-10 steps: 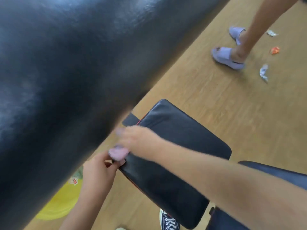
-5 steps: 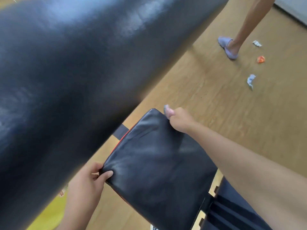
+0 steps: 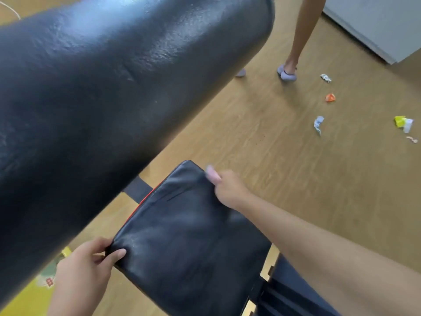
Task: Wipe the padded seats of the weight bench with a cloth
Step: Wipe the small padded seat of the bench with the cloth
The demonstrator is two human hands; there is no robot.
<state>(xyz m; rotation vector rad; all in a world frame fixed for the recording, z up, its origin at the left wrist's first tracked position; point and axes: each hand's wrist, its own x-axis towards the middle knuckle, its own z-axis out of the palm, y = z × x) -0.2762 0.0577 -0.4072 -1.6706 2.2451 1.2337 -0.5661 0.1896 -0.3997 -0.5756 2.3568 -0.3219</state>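
A black padded seat with a red seam lies below me at the centre bottom. My left hand pinches its near left corner, thumb on top. My right hand rests on the seat's far right edge, fist closed around a small pink cloth that sticks out past my fingers. A second dark pad lies at the bottom right, mostly hidden by my right forearm.
A big black padded roll fills the upper left, close to the camera. Another person's legs in lilac slippers stand on the wooden floor. Scraps of litter lie at the right. A yellow object sits at the bottom left.
My right hand swept the pink cloth from the seat's near left corner across to its far right edge. My left hand kept its hold on the corner. The other person stepped farther away.
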